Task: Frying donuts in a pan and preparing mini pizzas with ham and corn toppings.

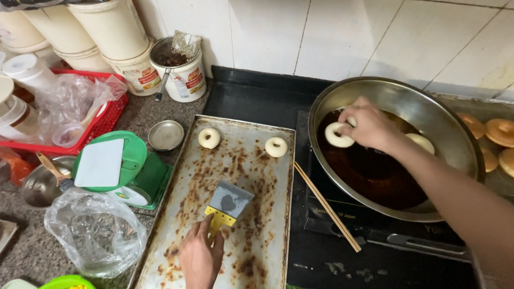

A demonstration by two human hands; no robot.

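- Right hand (369, 126): fingers pinch a pale raw dough ring (339, 135) over dark oil in the round steel pan (460, 136); dropping it could splash hot oil.
- Left hand (201, 257): closed around the yellow-handled metal scraper (227, 206) on the stained baking tray (267, 225).
- White tubs with red-and-yellow labels (184, 75) stand against the tiled wall.

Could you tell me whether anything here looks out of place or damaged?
The metal tray is heavily blotched with brown, rust-like stains across most of its surface. The chopsticks lie loose on the stove, slanting between tray and pan. Nothing looks spilled or broken.
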